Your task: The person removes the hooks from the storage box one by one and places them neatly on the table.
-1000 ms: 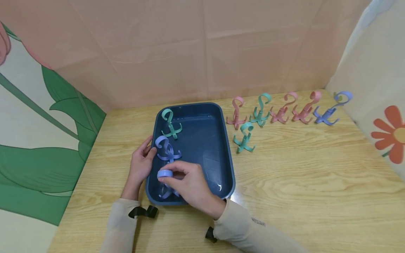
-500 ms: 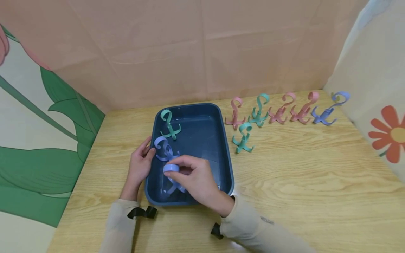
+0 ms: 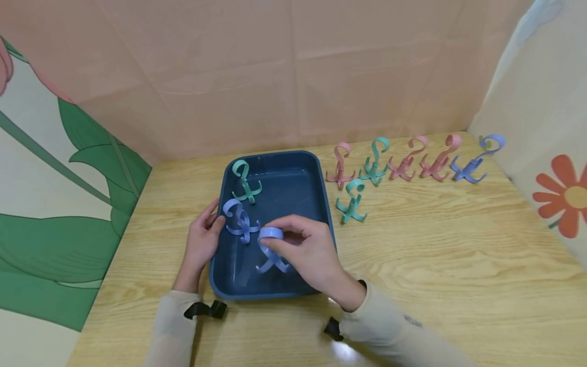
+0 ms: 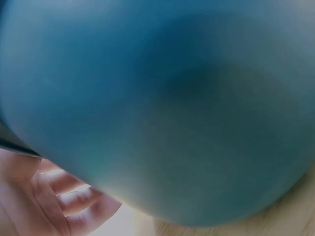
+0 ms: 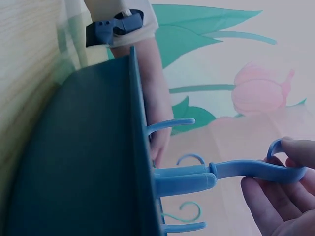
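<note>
My right hand (image 3: 314,250) pinches the curled top of a blue multi-prong hook (image 3: 272,260) between thumb and fingers. That hook stands with its prongs down over the front middle of a dark blue tray (image 3: 270,295); in the right wrist view the rim hides its base. My left hand (image 3: 205,235) holds the tray's left side, thumb at the rim and fingers along the outer wall. Inside, along the left wall, are a second blue hook (image 3: 243,227) and, behind it, a green hook (image 3: 246,189). The tray fills most of the left wrist view, blurred.
Right of the tray, hooks stand on the wooden table (image 3: 435,255): a pink hook (image 3: 340,171), two green ones, two more pink ones and a blue one (image 3: 470,169) at the far right. A plain pinkish backdrop (image 3: 284,76) rises behind the table.
My right hand has moved right and slightly away from me, taking the blue hook from the tray's front left corner toward its middle. My left hand stays in place.
</note>
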Available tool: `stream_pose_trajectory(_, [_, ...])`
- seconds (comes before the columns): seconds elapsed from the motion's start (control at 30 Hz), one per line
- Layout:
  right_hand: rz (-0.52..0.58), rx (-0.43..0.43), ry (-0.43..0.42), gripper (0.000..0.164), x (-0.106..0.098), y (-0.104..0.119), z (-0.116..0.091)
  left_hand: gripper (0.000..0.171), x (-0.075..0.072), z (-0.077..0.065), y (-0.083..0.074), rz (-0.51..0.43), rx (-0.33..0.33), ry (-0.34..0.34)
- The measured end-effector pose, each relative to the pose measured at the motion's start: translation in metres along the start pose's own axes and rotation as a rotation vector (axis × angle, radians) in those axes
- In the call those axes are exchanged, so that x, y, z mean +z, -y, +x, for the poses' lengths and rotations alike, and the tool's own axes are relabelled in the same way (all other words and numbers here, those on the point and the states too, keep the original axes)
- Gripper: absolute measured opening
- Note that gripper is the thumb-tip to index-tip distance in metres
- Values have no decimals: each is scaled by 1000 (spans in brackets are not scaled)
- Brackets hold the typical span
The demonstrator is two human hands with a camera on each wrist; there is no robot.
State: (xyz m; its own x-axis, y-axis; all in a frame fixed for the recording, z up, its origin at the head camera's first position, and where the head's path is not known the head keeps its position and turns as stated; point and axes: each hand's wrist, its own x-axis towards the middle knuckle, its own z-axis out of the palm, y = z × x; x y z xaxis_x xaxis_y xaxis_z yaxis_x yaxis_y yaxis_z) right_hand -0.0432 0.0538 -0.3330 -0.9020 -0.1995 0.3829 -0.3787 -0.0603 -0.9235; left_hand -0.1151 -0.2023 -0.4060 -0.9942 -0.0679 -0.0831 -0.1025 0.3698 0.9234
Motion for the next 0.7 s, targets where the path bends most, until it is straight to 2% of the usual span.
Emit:
stream_pose_trajectory(0.27, [-10,-13,-24,22,-19,1,0,50,0,-1,0,-3,-5,2])
stream_pose_trajectory(0.7, [-137,-48,-79,23,-57,11,-3,50,0,0,-1,1,-23,-4])
